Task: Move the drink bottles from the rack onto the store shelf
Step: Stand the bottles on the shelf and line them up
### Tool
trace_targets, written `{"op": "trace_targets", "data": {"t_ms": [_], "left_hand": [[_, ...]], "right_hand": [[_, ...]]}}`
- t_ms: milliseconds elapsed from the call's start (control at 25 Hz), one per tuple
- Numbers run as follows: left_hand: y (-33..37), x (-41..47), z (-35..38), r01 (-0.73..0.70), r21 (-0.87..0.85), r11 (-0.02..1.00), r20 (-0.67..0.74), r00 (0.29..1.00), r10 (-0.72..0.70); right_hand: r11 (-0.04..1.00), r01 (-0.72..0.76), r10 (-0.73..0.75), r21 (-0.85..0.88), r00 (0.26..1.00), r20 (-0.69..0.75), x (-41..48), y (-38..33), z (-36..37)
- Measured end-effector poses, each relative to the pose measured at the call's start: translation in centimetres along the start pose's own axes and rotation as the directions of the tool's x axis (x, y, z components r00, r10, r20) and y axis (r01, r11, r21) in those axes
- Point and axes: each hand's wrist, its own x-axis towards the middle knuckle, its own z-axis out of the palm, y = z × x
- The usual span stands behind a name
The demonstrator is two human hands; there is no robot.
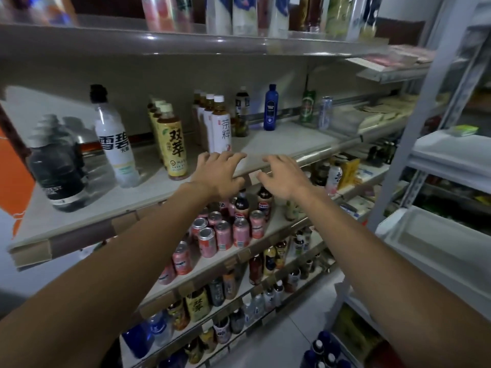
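Pale grey laminate of the store shelf (279,144) is stretching out beneath two empty hands: the left hand (216,172) and the right hand (283,177) are both hovering with fingers spread, gripping nothing, fingertips reaching over the shelf's front lip. Just beyond the left hand's fingertips a white-labelled tea bottle (221,128) is standing at the head of its row, with a yellow-labelled tea bottle (172,144) further to that hand's left. A careless push forward is likely to be tipping that front bottle into those behind it; whether the fingertips are touching it cannot be told. Below both palms, pink drink cans (223,235) are crowding a lower shelf, where anything dropped would be landing. Well off to the right hand's right, the grey metal rack (401,155) is rising, its trays cut off by the frame edge, so which bottles are waiting there is hard to make out. Blur is smearing the bottles on the top shelf.
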Motion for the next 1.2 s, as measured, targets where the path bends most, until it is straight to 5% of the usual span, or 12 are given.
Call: {"op": "trace_targets", "data": {"t_ms": [200, 400, 800, 1200], "left_hand": [[-1.5, 1.8, 1.1, -0.033, -0.075, 0.997, 0.072, 0.997, 0.039], [-4.4, 4.9, 3.1, 0.102, -0.120, 0.987, 0.100, 0.991, -0.090], [-6.0, 10.6, 7.5, 0.232, -0.394, 0.889, 0.080, 0.973, -0.218], [-6.8, 13.1, 8.7, 0.430, -0.298, 0.852, 0.066, 0.900, -0.431]], "right_hand": [[1.000, -0.009, 0.009, 0.016, 1.000, 0.025, 1.8, 0.7, 1.3], [1.000, 0.026, -0.026, -0.009, 0.999, 0.043, 6.1, 0.5, 2.7], [0.971, 0.012, -0.026, 0.240, 0.998, 0.055, 13.6, 0.1, 6.3], [0.881, 0.093, -0.124, 0.465, 0.992, 0.037, 20.4, 3.9, 8.0]]}}
